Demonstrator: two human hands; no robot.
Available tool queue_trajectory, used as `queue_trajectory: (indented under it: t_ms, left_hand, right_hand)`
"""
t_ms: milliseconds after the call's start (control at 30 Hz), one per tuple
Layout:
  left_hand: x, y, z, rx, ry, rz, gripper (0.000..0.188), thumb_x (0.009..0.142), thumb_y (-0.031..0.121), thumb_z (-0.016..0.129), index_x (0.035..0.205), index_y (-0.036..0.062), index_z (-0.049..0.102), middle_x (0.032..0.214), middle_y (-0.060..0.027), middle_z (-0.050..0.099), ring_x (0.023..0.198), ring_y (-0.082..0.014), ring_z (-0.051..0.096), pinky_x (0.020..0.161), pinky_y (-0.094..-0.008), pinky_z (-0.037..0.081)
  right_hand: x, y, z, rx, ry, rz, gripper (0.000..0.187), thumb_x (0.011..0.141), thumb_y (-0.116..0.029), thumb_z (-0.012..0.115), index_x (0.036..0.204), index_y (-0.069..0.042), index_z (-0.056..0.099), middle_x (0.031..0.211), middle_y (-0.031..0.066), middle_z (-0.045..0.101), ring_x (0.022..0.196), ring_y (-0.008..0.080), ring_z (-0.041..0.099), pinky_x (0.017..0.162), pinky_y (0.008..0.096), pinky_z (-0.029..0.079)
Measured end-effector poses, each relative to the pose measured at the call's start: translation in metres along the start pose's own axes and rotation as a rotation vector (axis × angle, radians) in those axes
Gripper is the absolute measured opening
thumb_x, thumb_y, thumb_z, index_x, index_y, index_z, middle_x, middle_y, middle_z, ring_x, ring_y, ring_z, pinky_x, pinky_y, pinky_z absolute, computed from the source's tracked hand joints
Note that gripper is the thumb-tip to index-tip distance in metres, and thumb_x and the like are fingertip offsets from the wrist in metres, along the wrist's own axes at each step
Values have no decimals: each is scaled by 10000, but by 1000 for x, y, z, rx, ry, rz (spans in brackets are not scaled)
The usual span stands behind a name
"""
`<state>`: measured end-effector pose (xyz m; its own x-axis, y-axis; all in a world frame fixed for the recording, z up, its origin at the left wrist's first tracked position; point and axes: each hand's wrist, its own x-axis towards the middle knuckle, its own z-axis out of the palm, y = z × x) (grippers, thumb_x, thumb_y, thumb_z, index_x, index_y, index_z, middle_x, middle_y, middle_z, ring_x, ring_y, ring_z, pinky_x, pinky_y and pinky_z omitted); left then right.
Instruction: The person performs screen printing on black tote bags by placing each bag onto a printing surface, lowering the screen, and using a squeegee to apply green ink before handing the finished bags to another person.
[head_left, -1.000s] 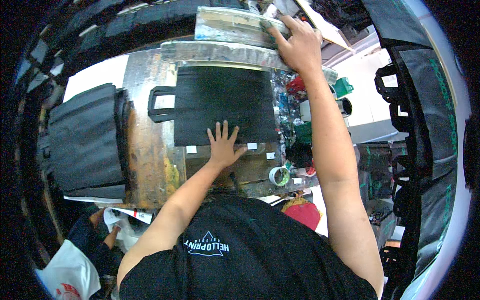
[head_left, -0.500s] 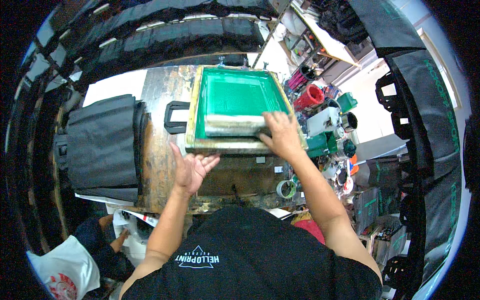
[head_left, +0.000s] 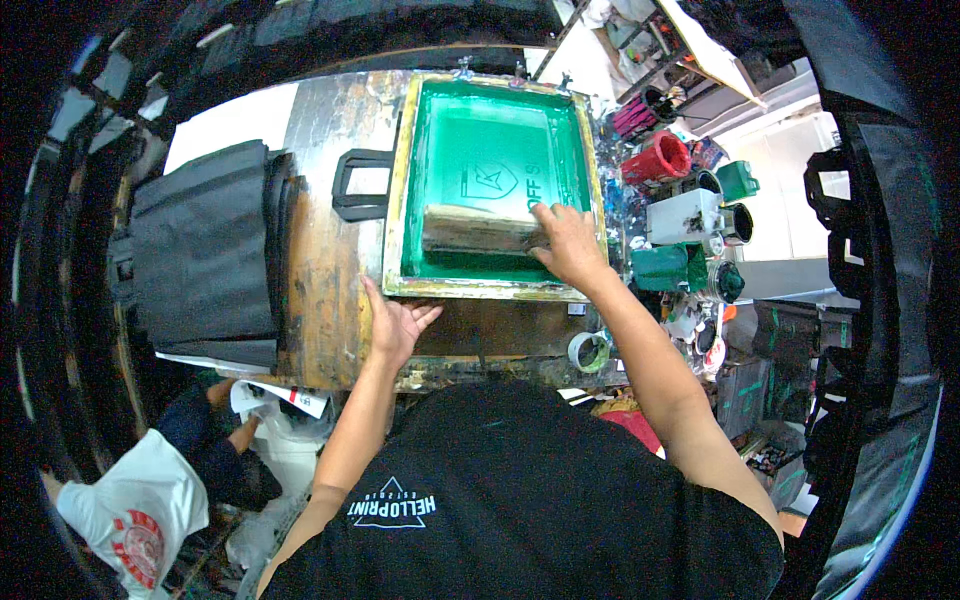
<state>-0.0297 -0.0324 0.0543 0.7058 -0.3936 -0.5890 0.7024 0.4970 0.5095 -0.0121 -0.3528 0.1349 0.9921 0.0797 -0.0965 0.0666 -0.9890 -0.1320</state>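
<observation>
Vanishing under frame, black handle

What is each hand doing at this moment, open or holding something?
Left hand: open, at the near edge of the frame; touching or not, I cannot tell.
Right hand: closed, holding the squeegee.

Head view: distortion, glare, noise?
Head view: fisheye curves the hanging black fabric sheets toward the right rim; the white rectangular sheet looks overexposed; pale sheen on the green ink inside the yellowish rectangular frame; dark areas look grainy.
</observation>
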Motion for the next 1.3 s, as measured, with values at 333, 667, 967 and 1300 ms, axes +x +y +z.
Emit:
queue_trajectory:
  t_ms: [333,667,967,1300]
  left_hand:
    - [11,-7,-7,-21,21,-30,1194,842,950,250,1614,42,174,1557,-268,387,1392,-467,448,1128,-555,415]
    - [15,-15,-12,16,-67,1,1224,848,928,326,1633,88,-95,1667,-287,72,1500,-529,224,1164,-571,375]
    - [8,-3,3,47,-3,-40,1124,874,913,258,1643,105,112,1620,-208,305,1394,-385,464,1110,-489,459]
    - [13,-4,7,35,193,-125,1134,860,933,240,1629,101,173,1571,-199,396,1329,-378,525,1059,-485,482]
  right_hand:
    - [7,-3,-16,45,7,-21,623,756,-220,835,1279,-133,507,1070,145,626,1075,381,602,872,530,428]
    - [-40,-31,38,-131,120,-16,640,714,-166,828,1279,-154,527,1067,112,568,1051,301,550,864,485,380]
    - [31,-3,57,-153,288,32,580,711,-114,792,1237,-170,554,1030,88,568,1040,287,549,837,493,372]
    - [194,94,62,-219,355,-30,588,731,-165,817,1247,-189,537,1069,84,592,1064,300,571,826,508,391]
